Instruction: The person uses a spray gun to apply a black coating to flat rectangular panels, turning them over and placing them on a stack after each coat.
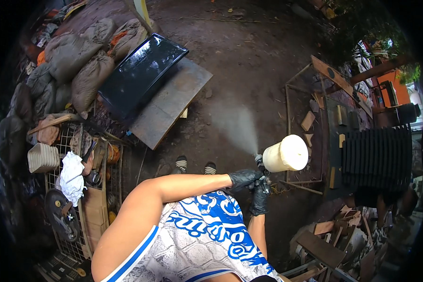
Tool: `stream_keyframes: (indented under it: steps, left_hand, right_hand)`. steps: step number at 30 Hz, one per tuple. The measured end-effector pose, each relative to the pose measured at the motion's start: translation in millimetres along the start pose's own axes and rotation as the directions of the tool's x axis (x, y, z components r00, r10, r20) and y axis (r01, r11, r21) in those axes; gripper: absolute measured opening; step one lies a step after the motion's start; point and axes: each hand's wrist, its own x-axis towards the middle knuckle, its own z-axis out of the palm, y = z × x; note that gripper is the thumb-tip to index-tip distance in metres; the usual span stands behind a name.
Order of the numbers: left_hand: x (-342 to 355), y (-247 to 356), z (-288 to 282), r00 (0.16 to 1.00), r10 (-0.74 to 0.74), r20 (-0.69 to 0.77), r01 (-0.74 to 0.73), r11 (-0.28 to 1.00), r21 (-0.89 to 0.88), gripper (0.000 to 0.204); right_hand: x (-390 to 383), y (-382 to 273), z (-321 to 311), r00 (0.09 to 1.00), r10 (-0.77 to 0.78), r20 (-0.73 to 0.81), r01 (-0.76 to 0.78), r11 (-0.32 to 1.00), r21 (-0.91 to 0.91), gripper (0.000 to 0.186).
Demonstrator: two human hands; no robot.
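A spray gun [259, 161] with a large off-white cup [285, 153] is in front of me. Pale mist [238, 124] fans out from its nozzle, away from me and over the dirt ground. My right hand [260, 199], in a black glove, is closed around the lower rear part of the gun. Reaching across from the left, my left hand [243, 179], also black-gloved, closes on the back of the gun beside it. The fingers overlap, so the handle and trigger are mostly hidden.
A glossy black panel [143, 75] lies on a grey board [174, 103] at the far left, beside piled sacks [70, 56]. Nearer left stands a wire rack [82, 202] with a white cloth [72, 178]. Rightward are a metal frame [288, 110], stacked black slats [377, 155] and scrap wood [322, 249].
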Motion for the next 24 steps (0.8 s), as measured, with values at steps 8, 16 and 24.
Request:
stream_keyframes:
  steps: [8,16,24]
  left_hand:
    - [-6.3,19.3,7.3,1.000,0.009,-0.026,-0.009,1.000,0.021,0.031]
    - [-17.8,37.2,16.4,0.987,-0.161,0.009,0.156,0.945,-0.288,0.026]
    - [2.5,4.7,-10.4,0.958,0.270,0.101,-0.281,0.952,0.122,0.044]
  right_hand:
    - [0.9,-16.3,11.6,0.999,-0.030,0.019,0.029,0.998,0.051,0.007]
    - [6.6,-11.3,3.6,0.998,-0.052,0.023,0.048,0.984,0.173,0.029]
    - [4.4,-29.2,11.0,0.999,-0.038,0.036,0.036,0.998,0.055,0.011]
